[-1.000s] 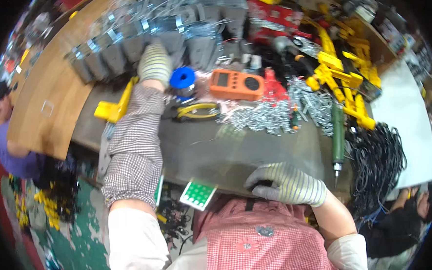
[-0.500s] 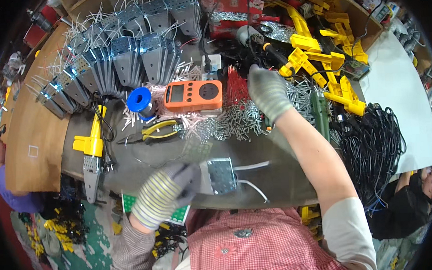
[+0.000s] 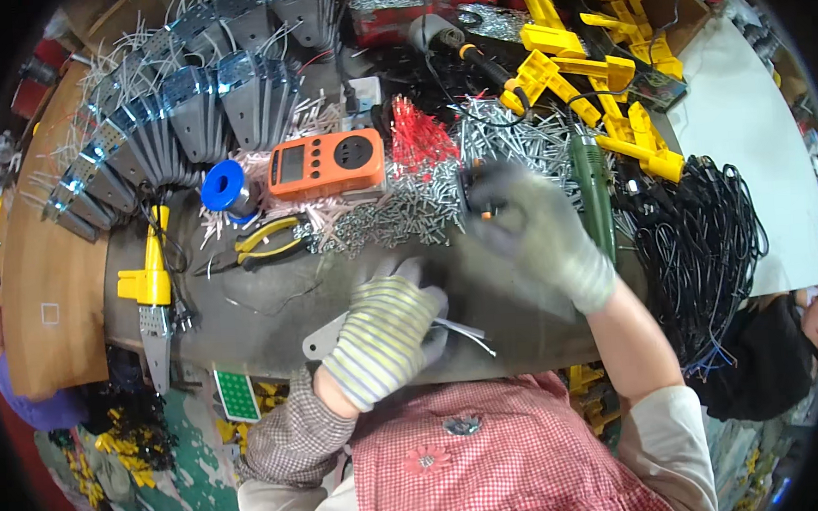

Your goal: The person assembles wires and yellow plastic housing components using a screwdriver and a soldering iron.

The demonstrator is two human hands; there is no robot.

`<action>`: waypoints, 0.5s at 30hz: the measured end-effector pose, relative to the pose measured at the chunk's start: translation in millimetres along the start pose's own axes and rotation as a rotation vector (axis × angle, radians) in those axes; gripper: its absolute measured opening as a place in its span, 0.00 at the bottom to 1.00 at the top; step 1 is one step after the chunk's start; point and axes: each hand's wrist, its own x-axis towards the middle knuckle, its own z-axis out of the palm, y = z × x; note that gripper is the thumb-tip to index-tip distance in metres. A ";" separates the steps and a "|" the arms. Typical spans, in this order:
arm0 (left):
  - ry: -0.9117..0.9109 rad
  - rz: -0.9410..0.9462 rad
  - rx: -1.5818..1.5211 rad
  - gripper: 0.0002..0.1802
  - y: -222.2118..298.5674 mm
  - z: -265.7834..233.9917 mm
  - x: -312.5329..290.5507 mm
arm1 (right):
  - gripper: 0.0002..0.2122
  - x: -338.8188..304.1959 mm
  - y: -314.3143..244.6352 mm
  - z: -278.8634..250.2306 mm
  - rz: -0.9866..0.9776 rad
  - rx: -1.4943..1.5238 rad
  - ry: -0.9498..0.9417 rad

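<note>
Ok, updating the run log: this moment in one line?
left hand: holding grey plate, white wires protruding | right hand: blurred beside metal fasteners, grip unclear | nearby: orange meter

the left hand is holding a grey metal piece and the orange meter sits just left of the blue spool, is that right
Not quite: the orange meter sits to the right of the blue spool, not to its left, as the head view shows. The rest stands: the left hand is holding a grey metal piece.
</note>
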 end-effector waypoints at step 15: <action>0.346 0.107 -0.355 0.39 2.0 8.5 -9.0 | 0.48 -96.4 -26.2 27.4 0.276 0.510 -0.176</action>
